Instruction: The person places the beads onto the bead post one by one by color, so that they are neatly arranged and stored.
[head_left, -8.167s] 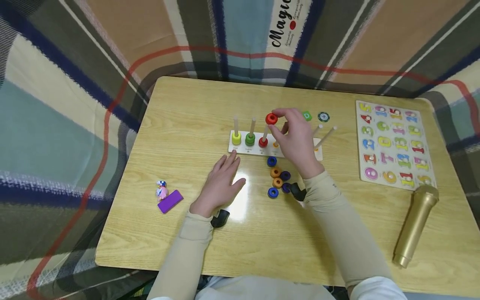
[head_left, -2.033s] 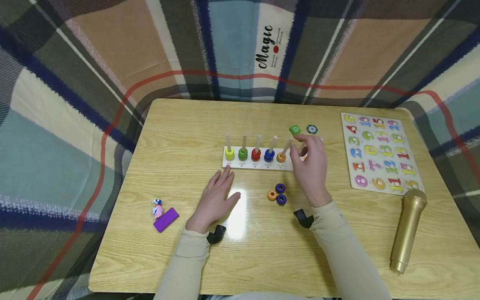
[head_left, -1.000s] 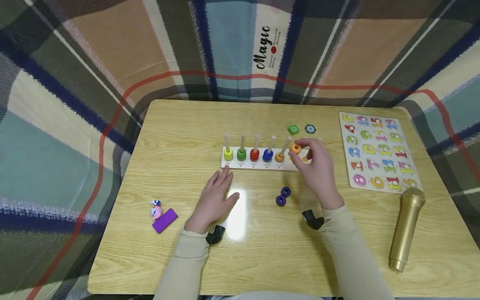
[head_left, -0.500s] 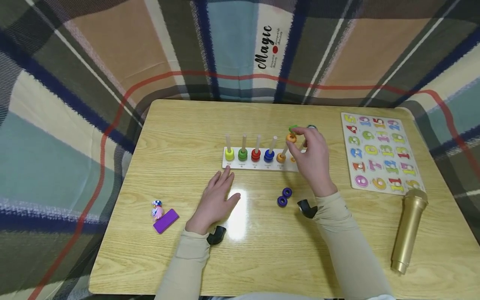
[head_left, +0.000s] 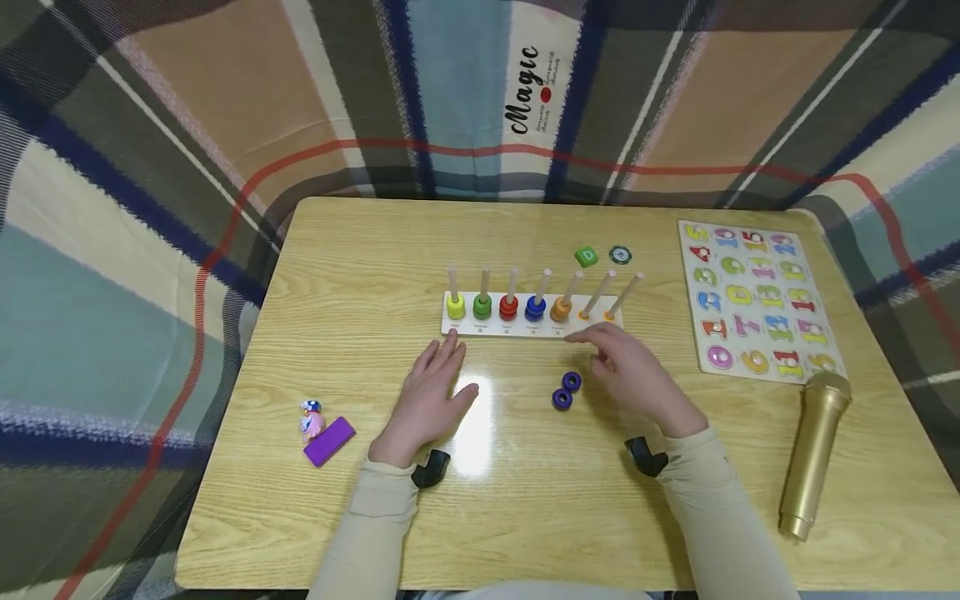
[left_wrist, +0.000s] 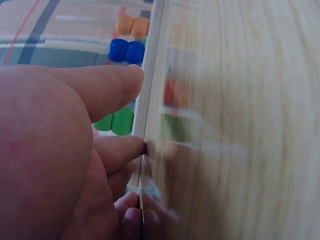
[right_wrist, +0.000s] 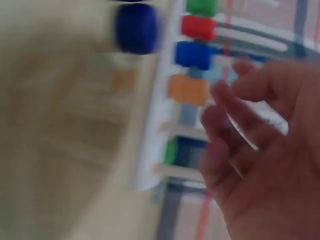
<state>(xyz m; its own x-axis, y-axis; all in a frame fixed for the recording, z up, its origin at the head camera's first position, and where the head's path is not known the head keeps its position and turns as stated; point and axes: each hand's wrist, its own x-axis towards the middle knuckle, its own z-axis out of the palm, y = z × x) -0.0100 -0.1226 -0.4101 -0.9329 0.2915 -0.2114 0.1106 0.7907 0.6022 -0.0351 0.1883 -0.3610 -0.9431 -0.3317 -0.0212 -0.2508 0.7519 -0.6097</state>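
A white pegboard [head_left: 495, 328] lies across the middle of the table in the head view. From the left its pegs bear stacked yellow rings [head_left: 455, 307], green rings [head_left: 482, 307], red rings [head_left: 508, 307], blue rings [head_left: 535, 308] and orange rings [head_left: 560, 309]; the two rightmost pegs are bare. My left hand [head_left: 423, 404] rests palm down, its fingertips at the board's front edge. In front of the board hovers my right hand [head_left: 637, 375], fingers loosely bent and holding nothing. Two dark purple rings [head_left: 562, 399] lie touching on the table, just left of it.
Behind the board lie a green letter tile [head_left: 587, 256] and a round chip [head_left: 620, 255]. A number puzzle board [head_left: 757, 300] and a gold microphone [head_left: 813, 458] are at the right. Left are a small pig figure [head_left: 311, 421] and a purple block [head_left: 330, 442].
My right hand has let go of the second orange ring, which now sits on the fifth peg, and has drawn back toward me. Earlier, red and blue rings went onto pegs. The left hand stayed.
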